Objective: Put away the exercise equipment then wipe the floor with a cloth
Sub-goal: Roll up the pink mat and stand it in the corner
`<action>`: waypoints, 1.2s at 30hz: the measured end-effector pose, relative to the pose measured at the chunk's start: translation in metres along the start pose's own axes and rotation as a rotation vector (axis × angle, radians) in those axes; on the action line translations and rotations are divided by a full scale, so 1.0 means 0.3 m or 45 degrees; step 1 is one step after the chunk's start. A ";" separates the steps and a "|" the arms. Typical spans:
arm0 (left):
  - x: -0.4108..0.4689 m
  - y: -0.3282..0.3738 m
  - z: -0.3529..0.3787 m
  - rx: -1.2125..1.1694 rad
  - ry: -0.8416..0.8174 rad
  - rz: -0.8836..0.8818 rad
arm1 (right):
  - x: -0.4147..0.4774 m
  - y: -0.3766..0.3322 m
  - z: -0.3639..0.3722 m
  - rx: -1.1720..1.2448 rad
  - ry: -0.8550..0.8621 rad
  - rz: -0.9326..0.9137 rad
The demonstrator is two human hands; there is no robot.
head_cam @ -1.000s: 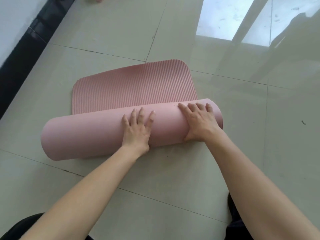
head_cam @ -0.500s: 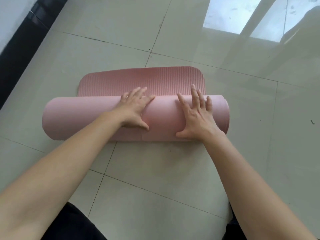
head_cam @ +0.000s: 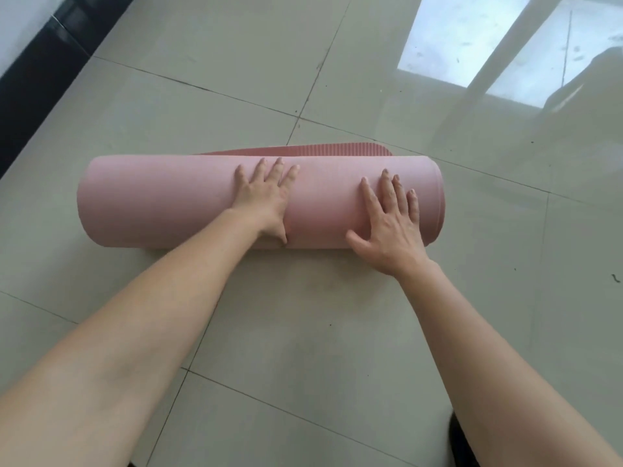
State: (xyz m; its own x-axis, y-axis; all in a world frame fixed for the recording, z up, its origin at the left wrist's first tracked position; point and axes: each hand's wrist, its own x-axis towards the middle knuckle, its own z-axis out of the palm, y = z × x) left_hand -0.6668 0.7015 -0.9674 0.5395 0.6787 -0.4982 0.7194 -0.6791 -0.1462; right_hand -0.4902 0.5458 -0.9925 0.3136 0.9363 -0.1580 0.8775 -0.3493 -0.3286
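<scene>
A pink exercise mat [head_cam: 161, 200] lies on the tiled floor, rolled almost fully into a thick tube running left to right. Only a thin ribbed strip of its flat end [head_cam: 303, 151] shows behind the roll. My left hand [head_cam: 266, 197] presses flat on the middle of the roll, fingers spread and straight. My right hand [head_cam: 387, 224] presses flat on the roll's right part, fingers straight, thumb out to the left. No cloth is in view.
The pale glossy floor tiles [head_cam: 303, 332] surround the mat on all sides. A black skirting band [head_cam: 40, 79] and a wall run along the far left. A bright window reflection [head_cam: 472, 45] lies on the floor at the far right.
Both hands have pushed the roll away from me. The flat ribbed part of the mat has shrunk from a wide sheet to a thin strip, and the roll has grown thicker.
</scene>
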 end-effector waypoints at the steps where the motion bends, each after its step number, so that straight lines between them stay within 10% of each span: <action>1: 0.023 -0.018 -0.014 -0.023 -0.021 0.020 | 0.016 0.010 -0.003 0.003 0.022 0.027; 9: 0.169 -0.103 -0.145 -0.213 -0.118 0.037 | 0.089 0.143 -0.045 0.961 0.134 0.835; 19: -0.015 -0.041 -0.010 -0.065 0.049 0.104 | -0.035 0.218 -0.055 0.849 -0.010 0.745; 26: -0.109 0.164 0.007 0.157 0.238 0.199 | -0.054 0.137 -0.153 1.211 -0.082 1.216; 36: 0.067 0.190 -0.053 0.122 0.272 0.213 | -0.235 0.152 0.099 1.386 0.114 0.825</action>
State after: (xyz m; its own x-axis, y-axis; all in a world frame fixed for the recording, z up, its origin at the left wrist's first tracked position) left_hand -0.6079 0.6810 -0.9722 0.7345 0.5915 -0.3327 0.5734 -0.8031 -0.1620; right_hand -0.4830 0.4629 -1.0241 0.6327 0.5679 -0.5265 -0.1828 -0.5511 -0.8141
